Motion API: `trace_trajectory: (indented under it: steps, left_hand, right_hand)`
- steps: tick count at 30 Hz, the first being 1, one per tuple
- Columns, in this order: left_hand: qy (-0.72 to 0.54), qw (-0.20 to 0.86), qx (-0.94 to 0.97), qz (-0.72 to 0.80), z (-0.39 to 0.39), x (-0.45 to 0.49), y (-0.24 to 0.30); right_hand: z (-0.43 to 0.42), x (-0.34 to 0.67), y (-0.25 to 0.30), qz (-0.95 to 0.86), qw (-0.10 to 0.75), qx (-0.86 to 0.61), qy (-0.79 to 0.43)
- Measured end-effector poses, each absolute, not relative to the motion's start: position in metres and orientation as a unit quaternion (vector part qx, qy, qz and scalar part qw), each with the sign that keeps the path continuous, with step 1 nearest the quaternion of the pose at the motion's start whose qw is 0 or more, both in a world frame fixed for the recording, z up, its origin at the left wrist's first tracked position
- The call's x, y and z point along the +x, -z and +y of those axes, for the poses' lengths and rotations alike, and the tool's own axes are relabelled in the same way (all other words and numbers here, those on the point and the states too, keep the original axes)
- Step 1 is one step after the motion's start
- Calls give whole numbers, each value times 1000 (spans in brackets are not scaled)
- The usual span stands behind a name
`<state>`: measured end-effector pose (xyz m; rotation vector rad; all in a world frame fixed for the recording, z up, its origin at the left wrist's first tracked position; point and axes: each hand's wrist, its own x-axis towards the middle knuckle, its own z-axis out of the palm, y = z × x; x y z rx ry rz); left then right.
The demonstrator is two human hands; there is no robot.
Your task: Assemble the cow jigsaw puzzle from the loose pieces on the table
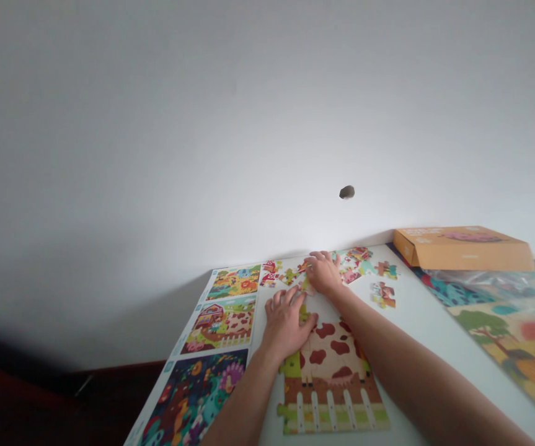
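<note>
Far L on the desk [428,334], a printed picture sheet [169,365] runs along the edge w/ 3 scenes: a flower farm [233,282], a barn w/ cow-hide pattern [218,325] and a dark peacock scene [193,396].

Next, L grip [288,322] is released: palm down, fingers spread, pressing on the near end of a part-built farm jigsaw [330,378]. That jigsaw sits mid-desk, showing brown cow patches over a white picket fence, and reaches toward the near edge. R grip [323,272] is just above it, fingers curled over pcs at the far end. Can't tell if it's pinching one, as the fingers hide it.

Loose jigsaw pcs: approx 5 clumps, exact count unclear. One red-and-white clump [269,272] is L of R grip, and 3 more are to its R: [358,260], [385,269], [382,295]. Another [290,277] is right by the hands.

Far R: 1 orange cardboard box [462,248], 1 clear plastic bag [476,282] and 1 colourful landscape sheet [513,347].

Risks: a dragging L grip could shear joined pcs apart, since it bears on them. A sweep of the R wrist could scatter the loose clumps or nudge pcs toward the back edge by the wall. Pcs near the near edge could drop off if the jigsaw gets shoved.
</note>
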<state>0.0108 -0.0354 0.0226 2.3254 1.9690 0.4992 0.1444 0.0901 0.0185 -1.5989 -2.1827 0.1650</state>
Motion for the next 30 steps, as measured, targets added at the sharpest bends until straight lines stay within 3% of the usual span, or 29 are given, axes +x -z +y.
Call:
trace_trajectory:
  steps: [5,30]
  left_hand:
    - [-166,24,756,633,-35,10,-21]
    - [-161,32,757,632,-35,10,-23]
  right_hand:
    - [87,138,-18,-870,162,-454,-107]
    - [90,133,-11,-852,201,-475,-86]
